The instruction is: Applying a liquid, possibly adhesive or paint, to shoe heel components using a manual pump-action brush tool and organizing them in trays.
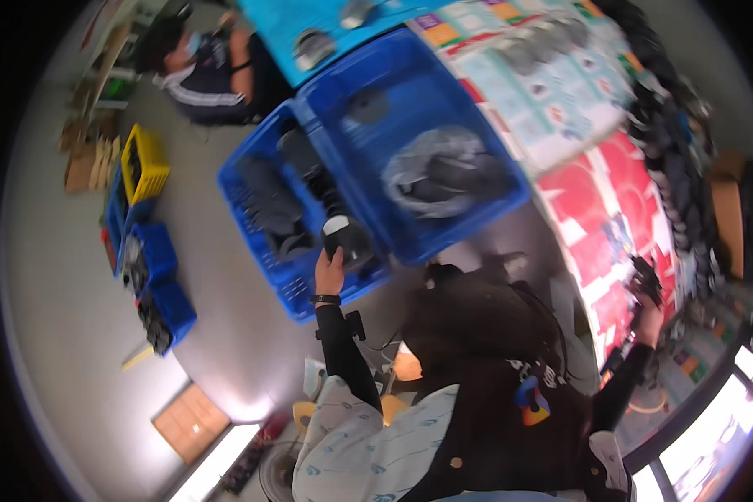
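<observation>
My left hand (330, 274) reaches into the near end of a blue perforated crate (296, 303). Its fingers close on a rounded black part (353, 248) with a white patch on top. Behind that part runs a row of dark pieces (314, 171), and a second dark stack (268, 201) lies beside it in the crate. Far to the right, my right hand (647, 316) is over the red-and-white covered table (573, 205). It grips a small black piece (644, 274), whose kind is blurred.
A second blue bin (343, 92) adjoins the crate and holds a clear plastic bag (410, 163) with dark contents. Dark items (657, 159) line the table's far edge. At upper left sits another person (205, 71). Yellow (146, 163) and blue crates (171, 314) stand on the left floor.
</observation>
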The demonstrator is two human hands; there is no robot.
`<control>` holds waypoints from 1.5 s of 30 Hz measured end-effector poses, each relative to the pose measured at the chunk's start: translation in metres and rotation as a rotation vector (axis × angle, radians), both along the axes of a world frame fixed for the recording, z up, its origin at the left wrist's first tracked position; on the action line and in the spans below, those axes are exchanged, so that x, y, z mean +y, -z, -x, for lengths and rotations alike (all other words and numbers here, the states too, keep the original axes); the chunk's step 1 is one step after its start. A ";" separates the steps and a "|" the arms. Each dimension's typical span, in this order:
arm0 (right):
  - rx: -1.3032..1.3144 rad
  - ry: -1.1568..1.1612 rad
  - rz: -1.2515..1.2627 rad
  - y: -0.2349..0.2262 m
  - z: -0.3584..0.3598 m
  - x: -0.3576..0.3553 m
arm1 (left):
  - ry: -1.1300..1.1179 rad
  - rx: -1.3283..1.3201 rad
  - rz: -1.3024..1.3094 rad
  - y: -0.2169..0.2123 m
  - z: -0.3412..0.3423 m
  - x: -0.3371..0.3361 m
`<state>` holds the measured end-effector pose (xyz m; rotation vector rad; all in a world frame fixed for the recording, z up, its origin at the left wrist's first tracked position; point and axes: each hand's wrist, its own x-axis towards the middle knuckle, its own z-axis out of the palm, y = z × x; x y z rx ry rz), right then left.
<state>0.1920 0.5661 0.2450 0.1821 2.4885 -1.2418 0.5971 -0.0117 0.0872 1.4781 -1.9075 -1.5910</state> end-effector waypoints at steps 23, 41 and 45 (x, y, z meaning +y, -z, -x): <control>-0.160 0.410 0.464 0.054 0.031 0.094 | 1.100 -0.205 0.590 -0.024 0.475 0.413; -0.180 0.434 0.245 0.041 0.043 0.091 | 1.333 -0.193 0.355 0.076 0.550 0.438; -0.192 0.244 0.100 0.038 0.068 0.079 | 1.441 -0.163 0.348 0.072 0.557 0.431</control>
